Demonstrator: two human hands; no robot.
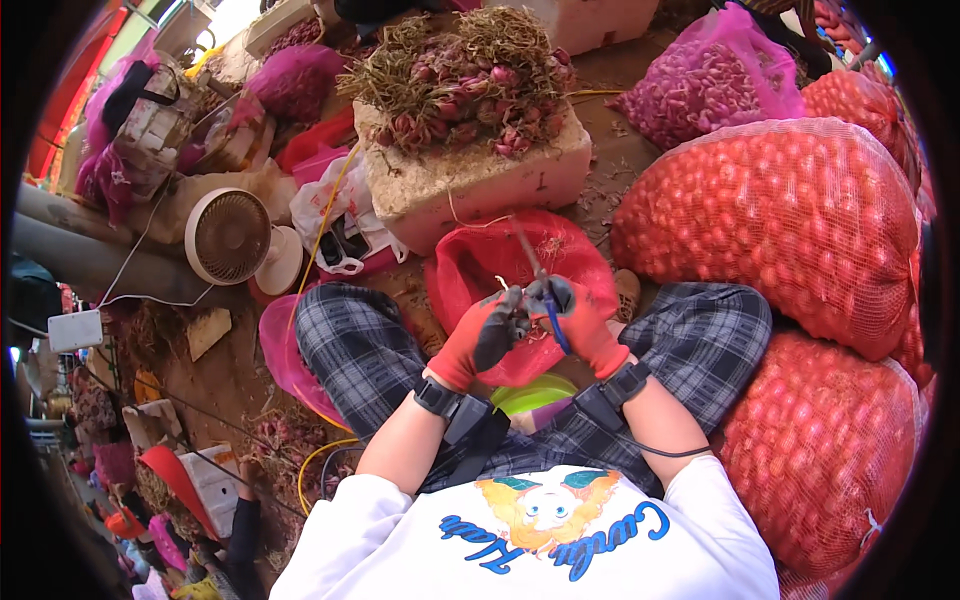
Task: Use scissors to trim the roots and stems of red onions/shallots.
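Both hands wear orange work gloves with dark grey palms and meet over a red mesh bag between my knees. My right hand is closed round the blue handles of a pair of scissors, whose long blades point up and away. Close beside it, my left hand is pinched shut, and a small pale bit shows at its fingertips. The rest of what it holds is hidden by the glove. Past the bag, bunches of shallots with dry stalks lie heaped on a foam box.
Large red net sacks full of shallots crowd my right side. A pink bag of shallots stands far right. Left are a round fan, a white plastic bag and a yellow cord. A green bowl sits in my lap.
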